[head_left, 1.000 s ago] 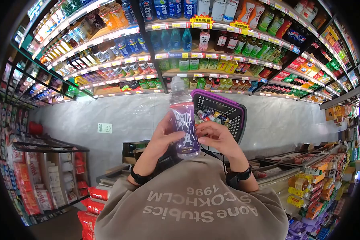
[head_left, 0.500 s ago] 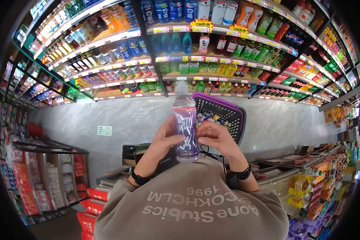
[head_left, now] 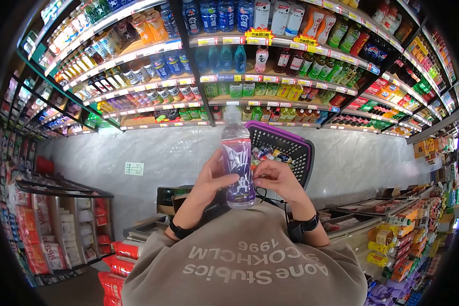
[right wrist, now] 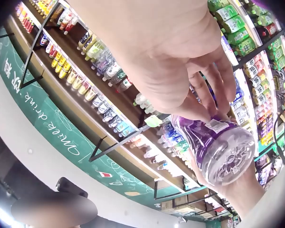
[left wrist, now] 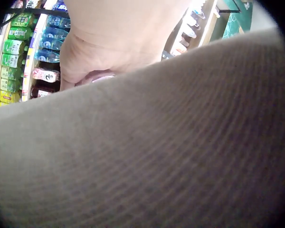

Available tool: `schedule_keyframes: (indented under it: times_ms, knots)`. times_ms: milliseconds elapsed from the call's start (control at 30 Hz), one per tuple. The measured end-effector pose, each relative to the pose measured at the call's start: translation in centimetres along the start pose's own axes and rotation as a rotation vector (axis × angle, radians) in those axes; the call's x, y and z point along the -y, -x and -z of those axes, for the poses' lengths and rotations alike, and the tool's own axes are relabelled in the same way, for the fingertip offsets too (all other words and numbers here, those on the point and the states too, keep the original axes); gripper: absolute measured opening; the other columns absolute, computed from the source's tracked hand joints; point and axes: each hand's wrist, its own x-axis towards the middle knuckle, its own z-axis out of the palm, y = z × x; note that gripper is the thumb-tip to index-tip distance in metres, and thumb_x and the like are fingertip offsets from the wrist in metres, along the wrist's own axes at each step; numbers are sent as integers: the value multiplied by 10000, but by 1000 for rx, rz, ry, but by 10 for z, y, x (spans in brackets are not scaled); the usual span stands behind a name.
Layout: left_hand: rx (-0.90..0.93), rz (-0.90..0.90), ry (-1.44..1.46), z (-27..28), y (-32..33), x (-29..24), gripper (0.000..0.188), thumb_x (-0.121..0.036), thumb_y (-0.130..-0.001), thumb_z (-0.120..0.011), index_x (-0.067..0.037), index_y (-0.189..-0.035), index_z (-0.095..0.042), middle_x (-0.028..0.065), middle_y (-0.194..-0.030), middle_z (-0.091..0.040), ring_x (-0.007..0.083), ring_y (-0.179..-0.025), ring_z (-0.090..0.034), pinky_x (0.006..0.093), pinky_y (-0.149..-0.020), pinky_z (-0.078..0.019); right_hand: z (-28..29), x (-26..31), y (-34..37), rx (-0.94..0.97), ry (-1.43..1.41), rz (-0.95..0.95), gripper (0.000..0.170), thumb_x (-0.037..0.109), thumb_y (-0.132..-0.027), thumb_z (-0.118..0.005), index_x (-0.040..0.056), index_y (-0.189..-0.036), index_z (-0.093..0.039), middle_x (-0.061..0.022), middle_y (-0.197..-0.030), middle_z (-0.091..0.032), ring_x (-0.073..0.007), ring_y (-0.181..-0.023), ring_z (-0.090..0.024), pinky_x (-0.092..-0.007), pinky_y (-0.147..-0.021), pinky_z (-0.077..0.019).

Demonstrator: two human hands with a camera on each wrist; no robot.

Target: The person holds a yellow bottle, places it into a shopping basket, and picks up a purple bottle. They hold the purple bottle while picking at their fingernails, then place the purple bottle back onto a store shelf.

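A clear plastic drink bottle (head_left: 236, 148) with a purple label stands roughly upright in front of the chest, its cap towards the shelves. My left hand (head_left: 212, 176) grips it from the left, thumb across the label. On the other side, my right hand (head_left: 277, 179) has bent fingers, with thumb and fingertips on the label's edge. The right wrist view shows the bottle's ridged base (right wrist: 230, 156) and those fingertips close together beside a small white patch. Sleeve cloth (left wrist: 142, 152) covers most of the left wrist view, hiding nearly all of the bottle there.
A dark shopping basket (head_left: 303, 158) with a purple rim sits on the floor beyond the right hand, small packets inside. Drink shelves (head_left: 285, 94) span the far side. At left is a rack of packaged goods (head_left: 61, 224); low bins (head_left: 352, 214) stand at right.
The bottle has shifted slightly right and towards the body, and its label has turned a little. The right thumb and fingers have drawn closer together at its edge.
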Motion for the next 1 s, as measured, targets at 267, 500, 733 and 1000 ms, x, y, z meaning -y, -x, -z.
schedule_keyframes:
  times_ms: [267,500,733,1000]
  knots:
    - [-55,-5,53,3,3,1,801,21,-812,-717,-12,-1515,-335,106,-1274,-625,185,-1129,-623,324,-962,-481,6,8,6,27,-62,-32,242,-99,-813,-658,12,-1029,-649,-18,-1019,-645,-77,-929,-623,-231,-783,-497]
    - [-15,-27,71,-2,6,-4,805,-5,-781,-708,-19,-1503,-352,123,-1275,-630,222,-1152,-629,360,-1006,-472,-24,71,11,71,-939,446,235,-48,-771,-631,113,-868,-490,-1,-873,-446,-148,-805,-461,-297,-657,-403]
    - [-26,-27,21,-13,7,-1,818,-25,-740,-703,13,-1483,-361,142,-1289,-622,247,-1159,-645,374,-1031,-486,-35,101,22,197,-721,779,265,-64,-813,-605,148,-826,-447,0,-875,-409,-167,-845,-444,-318,-677,-413]
    - [-76,-76,-41,-20,6,6,844,-151,-735,-745,39,-1457,-351,263,-1242,-622,340,-1049,-689,437,-944,-566,-31,97,31,200,-715,832,282,-99,-815,-583,151,-821,-453,1,-880,-420,-160,-852,-458,-314,-681,-428]
